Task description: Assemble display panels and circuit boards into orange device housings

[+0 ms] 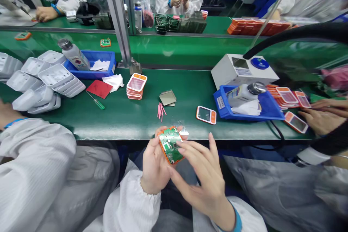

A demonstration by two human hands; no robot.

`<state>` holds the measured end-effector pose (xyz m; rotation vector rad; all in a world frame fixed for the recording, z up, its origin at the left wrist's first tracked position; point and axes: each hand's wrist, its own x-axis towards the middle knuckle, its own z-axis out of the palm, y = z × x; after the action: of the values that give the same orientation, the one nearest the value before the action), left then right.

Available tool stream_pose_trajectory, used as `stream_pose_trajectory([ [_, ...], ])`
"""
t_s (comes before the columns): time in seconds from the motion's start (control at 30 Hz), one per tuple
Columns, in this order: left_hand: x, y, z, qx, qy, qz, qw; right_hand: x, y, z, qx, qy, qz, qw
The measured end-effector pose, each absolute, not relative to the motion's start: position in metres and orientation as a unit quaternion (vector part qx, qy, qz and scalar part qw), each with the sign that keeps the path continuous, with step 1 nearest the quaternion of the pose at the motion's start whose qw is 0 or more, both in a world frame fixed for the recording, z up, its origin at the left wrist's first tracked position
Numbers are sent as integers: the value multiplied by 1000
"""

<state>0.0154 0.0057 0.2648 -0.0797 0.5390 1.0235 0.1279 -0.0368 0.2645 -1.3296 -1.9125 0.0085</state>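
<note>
An orange-framed device half with a green circuit board rests in my left hand, whose fingers curl around its edges. Over its right side reaches my right hand, fingers spread, with fingertips at the board's face. A bit of clear film shows at the board's upper right corner. Beyond my hands on the green bench lie several pink strips and a few grey square pads. To their left is a stack of orange-and-white front covers; to the right lies one orange-and-white device with a screen.
White plastic shells are piled at left beside a blue tray with a bottle. A green screwdriver lies near a red square. Another blue tray and a white box stand at right. Co-workers sit on both sides.
</note>
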Motion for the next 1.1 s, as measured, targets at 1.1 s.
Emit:
stream_pose_trajectory([
  [1.1, 0, -26, 283, 311, 458, 435, 710, 134, -28, 237, -419, -211, 683, 560],
])
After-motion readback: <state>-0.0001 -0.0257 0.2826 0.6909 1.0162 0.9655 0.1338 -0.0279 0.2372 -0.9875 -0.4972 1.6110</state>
